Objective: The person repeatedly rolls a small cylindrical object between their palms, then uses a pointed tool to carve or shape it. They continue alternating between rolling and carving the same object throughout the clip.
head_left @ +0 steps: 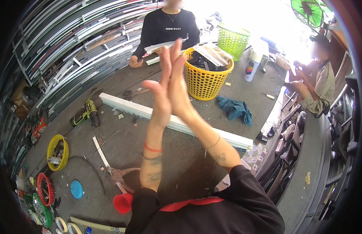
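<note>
Left hand (pixel 162 95) and right hand (pixel 178 89) meet palm to palm, fingers straight, gripping nothing; a careless swing could spill the heaped yellow basket (pixel 206 82) beyond, to their right.

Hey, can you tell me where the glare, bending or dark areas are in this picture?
Head view: glare bleaches the background behind the green basket. Head view: fisheye distortion seems to bow the long profiles at upper left, and the corners fall to black. Head view: the hands look fairly sharp.
</note>
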`<state>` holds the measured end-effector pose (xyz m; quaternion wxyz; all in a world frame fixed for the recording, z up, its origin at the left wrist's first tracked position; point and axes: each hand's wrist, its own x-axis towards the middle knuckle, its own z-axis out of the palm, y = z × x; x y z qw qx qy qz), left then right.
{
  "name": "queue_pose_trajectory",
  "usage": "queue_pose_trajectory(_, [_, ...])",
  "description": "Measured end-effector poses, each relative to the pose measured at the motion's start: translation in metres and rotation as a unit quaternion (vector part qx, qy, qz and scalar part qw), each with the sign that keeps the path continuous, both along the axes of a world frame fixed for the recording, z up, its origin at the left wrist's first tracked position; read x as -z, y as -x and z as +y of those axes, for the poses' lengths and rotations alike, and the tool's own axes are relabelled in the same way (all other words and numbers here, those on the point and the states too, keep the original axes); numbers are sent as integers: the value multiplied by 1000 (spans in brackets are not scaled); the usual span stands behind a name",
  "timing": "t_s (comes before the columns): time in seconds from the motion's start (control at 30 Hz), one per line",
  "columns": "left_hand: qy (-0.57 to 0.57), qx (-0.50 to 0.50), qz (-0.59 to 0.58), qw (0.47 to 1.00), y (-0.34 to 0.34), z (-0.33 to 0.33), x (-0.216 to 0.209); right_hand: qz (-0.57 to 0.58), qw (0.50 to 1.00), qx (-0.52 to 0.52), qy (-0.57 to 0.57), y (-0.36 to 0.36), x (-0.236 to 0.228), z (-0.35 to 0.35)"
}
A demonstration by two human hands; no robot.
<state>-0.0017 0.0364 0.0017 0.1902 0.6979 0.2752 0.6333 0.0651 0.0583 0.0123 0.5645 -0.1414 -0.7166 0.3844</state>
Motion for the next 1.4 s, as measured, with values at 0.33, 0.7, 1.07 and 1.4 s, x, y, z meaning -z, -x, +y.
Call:
queue_pose_trajectory(0.33, [-127,-89,113,982,-47,6,4,195,972,108,74,-16,-13,81])
queue_pose_trajectory(0.7, [-144,-286,246,915,-65,24,22,292,936,107,163,-8,-5,90])
queue_pose_trajectory(1.07, [-11,27,-130,991,-22,32,13,373,893,49,247,-12,8,80])
queue_pose_trajectory(1.4, [-17,-18,-183,983,-16,26,7,205,969,59,124,-45,19,85])
